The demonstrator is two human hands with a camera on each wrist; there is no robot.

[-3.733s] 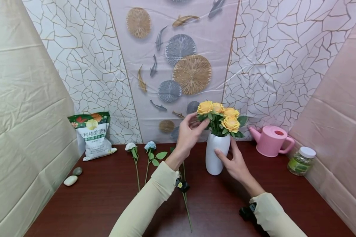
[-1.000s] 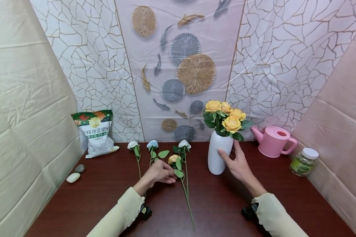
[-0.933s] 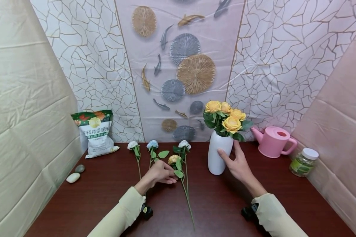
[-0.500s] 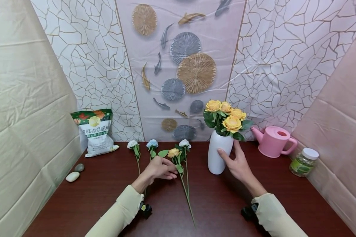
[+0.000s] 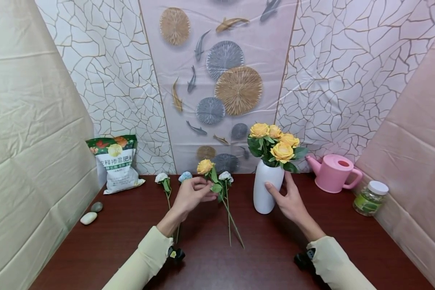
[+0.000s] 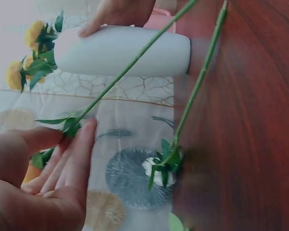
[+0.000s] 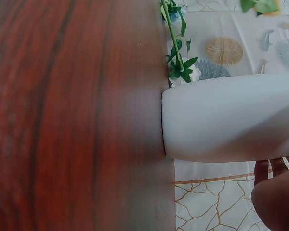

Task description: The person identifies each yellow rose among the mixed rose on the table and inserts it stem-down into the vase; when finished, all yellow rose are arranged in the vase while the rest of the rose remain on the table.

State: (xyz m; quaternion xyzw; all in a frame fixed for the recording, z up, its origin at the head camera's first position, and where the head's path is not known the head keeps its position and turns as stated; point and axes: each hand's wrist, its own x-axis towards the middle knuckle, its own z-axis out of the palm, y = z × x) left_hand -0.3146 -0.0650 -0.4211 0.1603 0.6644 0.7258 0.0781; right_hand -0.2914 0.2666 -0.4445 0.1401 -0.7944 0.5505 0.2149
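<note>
My left hand (image 5: 190,196) pinches a single yellow rose (image 5: 205,166) just below its bloom, fingers around the top of the stem. In the left wrist view that green stem (image 6: 135,60) slants up and away from the fingertips, toward the vase. My right hand (image 5: 289,199) holds the side of the white vase (image 5: 264,193), thumb on the front and the other fingers behind. The vase stands upright on the table with several yellow roses (image 5: 282,152) and green leaves in its mouth.
A white flower (image 5: 226,176) lies behind the held stem; a blue flower (image 5: 185,176) and another white one (image 5: 161,177) lie to the left. Around them are a fertilizer bag (image 5: 117,165), two stones (image 5: 88,218), a pink watering can (image 5: 331,175) and a lidded jar (image 5: 370,199).
The left hand has gone from the vase's roses down to the yellow rose on the table and has raised its bloom up and back. The right hand stays on the vase.
</note>
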